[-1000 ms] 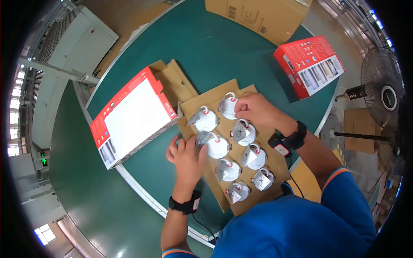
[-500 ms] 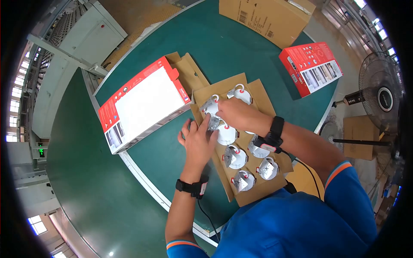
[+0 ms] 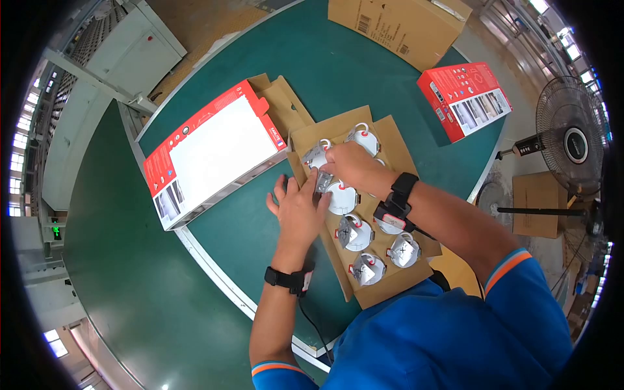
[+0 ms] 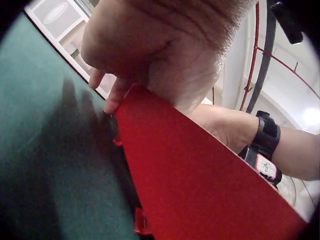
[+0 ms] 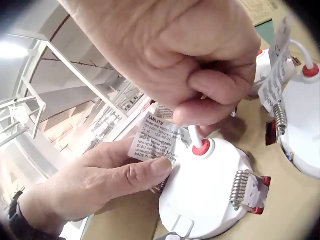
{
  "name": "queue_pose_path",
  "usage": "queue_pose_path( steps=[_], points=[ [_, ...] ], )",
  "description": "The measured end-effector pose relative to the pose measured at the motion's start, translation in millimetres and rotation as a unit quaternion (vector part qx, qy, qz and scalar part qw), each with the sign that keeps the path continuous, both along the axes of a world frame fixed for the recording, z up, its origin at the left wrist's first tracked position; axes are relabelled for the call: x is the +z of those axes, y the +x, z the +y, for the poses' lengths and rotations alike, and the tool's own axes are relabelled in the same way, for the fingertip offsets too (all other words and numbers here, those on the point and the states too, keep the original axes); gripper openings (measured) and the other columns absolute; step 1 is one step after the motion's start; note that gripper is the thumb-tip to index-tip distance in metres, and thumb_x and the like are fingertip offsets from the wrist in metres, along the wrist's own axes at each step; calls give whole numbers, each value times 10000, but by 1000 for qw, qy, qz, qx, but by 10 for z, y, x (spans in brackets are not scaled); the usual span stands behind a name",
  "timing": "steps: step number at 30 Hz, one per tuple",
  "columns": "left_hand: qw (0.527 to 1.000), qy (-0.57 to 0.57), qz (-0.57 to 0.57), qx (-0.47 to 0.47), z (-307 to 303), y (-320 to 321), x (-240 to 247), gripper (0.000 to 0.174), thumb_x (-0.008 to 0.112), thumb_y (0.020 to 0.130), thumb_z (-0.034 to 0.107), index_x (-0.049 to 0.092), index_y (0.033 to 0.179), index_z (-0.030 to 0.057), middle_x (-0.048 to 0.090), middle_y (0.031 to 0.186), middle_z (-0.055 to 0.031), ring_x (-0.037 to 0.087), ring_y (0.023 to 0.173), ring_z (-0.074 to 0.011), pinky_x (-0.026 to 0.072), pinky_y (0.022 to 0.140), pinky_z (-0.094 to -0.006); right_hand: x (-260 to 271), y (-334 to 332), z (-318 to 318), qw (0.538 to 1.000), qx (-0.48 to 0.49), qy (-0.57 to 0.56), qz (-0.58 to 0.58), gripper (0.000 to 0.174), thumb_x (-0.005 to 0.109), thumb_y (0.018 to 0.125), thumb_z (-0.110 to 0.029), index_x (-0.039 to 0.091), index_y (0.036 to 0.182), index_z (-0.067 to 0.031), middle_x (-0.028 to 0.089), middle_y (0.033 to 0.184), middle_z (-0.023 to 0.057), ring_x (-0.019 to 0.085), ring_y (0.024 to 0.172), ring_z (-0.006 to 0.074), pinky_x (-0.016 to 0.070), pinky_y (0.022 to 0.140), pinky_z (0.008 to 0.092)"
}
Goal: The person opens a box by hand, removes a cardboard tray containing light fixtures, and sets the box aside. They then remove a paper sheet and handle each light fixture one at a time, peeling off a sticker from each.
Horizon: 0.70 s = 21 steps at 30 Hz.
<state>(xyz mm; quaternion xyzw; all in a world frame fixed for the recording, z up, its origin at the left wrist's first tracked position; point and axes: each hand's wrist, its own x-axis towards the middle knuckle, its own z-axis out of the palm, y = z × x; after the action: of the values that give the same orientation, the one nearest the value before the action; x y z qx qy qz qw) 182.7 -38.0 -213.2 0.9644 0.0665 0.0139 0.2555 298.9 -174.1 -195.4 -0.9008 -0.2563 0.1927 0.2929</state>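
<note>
A cardboard tray (image 3: 398,140) holds several round white downlights, with silvery labels and short white cables. In the right wrist view, one downlight (image 5: 205,187) has a spring clip on its side and a red collar around its cable (image 5: 194,132). My right hand (image 3: 354,164) curls its fingers around that cable, the fingertips partly hidden. From the tray's left side, my left hand (image 3: 300,211) pinches the printed label (image 5: 155,135) between thumb and fingers. The left wrist view shows this hand over the tray's red outer side (image 4: 185,170).
A large red-and-white box (image 3: 218,153) lies left of the tray, its cardboard flap raised. A smaller red box (image 3: 465,101) and a brown carton (image 3: 400,29) stand farther back on the green table (image 3: 286,62). A fan (image 3: 572,143) stands beyond the right edge.
My right hand has left the far-right downlight and moved left, beside my left hand. The left hand has stayed at the tray's left side. The head view has shifted slightly.
</note>
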Motion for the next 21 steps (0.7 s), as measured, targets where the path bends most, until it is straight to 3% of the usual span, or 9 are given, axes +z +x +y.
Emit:
queue_pose_path(
  steps=[7, 11, 17, 18, 21],
  points=[
    [999, 13, -5, -40, 109, -76, -34, 438, 715, 799, 290, 652, 1231, 256, 556, 1185, -157, 362, 1278, -451, 181, 1023, -666, -25, -4, -2, 1000, -9, 22, 0, 283, 703, 844, -197, 582, 700, 14, 569, 557, 157, 589, 494, 261, 458, 511, 392],
    [999, 9, -8, -44, 101, -89, 28, 400, 689, 825, 289, 654, 1221, 255, 553, 1204, -156, 361, 1278, -460, 166, 1034, -659, -28, 5, 17, 999, -17, 17, 25, 290, 699, 849, -201, 583, 703, 21, 578, 561, 156, 603, 484, 249, 459, 495, 381],
    [998, 29, 5, -52, 104, -99, 70, 356, 663, 861, 284, 654, 1216, 252, 547, 1219, -155, 366, 1274, -461, 153, 1038, -637, 210, 37, -14, 980, -64, 31, 186, 282, 585, 922, -206, 586, 754, 21, 585, 551, 129, 612, 459, 214, 473, 465, 350],
    [998, 22, 3, -51, 107, -110, 77, 351, 664, 861, 276, 657, 1211, 253, 546, 1217, -154, 366, 1274, -460, 154, 1038, -637, 232, 40, -67, 987, -9, 14, 157, 262, 516, 953, -186, 581, 807, 21, 600, 584, 123, 628, 492, 210, 490, 483, 342],
    [999, 8, 0, -47, 109, -118, 67, 344, 668, 858, 261, 664, 1202, 244, 549, 1205, -149, 367, 1275, -455, 157, 1037, -636, 259, -1, -212, 995, 1, 20, 101, 230, 491, 959, -149, 568, 840, 31, 593, 617, 139, 642, 529, 232, 500, 511, 359]
  ],
)
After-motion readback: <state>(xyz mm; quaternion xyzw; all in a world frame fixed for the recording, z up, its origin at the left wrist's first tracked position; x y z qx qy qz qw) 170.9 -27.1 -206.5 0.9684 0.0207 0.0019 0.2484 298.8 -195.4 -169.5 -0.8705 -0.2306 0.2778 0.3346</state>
